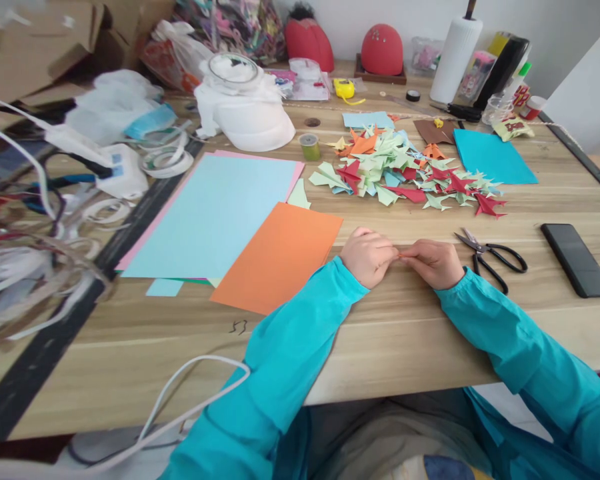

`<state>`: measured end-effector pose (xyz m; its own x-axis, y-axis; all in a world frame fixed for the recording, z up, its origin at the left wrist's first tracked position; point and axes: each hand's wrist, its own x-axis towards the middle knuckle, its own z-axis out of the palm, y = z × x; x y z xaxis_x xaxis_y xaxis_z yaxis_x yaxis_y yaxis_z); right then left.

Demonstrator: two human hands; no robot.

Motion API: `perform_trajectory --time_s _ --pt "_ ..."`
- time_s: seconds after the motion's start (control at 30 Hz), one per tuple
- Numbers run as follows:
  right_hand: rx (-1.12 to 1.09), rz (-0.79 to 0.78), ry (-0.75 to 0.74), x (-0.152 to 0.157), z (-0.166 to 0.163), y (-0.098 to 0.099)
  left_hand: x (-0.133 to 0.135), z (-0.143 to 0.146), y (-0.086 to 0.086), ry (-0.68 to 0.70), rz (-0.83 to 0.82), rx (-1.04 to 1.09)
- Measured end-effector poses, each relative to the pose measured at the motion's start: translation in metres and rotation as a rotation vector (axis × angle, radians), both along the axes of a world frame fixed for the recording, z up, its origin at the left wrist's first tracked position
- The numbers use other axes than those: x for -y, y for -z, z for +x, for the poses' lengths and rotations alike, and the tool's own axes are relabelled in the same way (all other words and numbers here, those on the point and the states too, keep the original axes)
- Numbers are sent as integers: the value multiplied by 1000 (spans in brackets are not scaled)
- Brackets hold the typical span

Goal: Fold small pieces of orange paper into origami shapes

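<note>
My left hand (367, 257) and my right hand (433, 262) meet on the wooden table (410, 333), fingers pinched together on a small folded orange paper piece (404, 253) that barely shows between them. Both arms wear teal sleeves. An orange sheet (279, 257) lies just left of my left hand. Black scissors (490, 257) rest just right of my right hand. A pile of folded paper shapes (405, 175) in green, red and orange lies beyond the hands.
A light blue sheet (215, 213) over pink paper lies at left. A black phone (577, 260) sits at right, a teal sheet (493, 157) behind it. A white cap (253, 117), tape rolls, a paper towel roll (455, 60) and clutter fill the back and left.
</note>
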<state>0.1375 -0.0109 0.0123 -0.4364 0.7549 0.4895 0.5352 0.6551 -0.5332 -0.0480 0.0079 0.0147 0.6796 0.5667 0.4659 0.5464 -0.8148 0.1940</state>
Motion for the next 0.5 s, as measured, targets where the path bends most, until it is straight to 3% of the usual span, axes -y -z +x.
perform_trajectory --time_s 0.27,0.5 --pt "-30 26 -30 0 -2 0 -1 0 2 8 24 -10" --pt "-48 4 -41 0 -2 -1 0 -1 0 -41 -26 105"
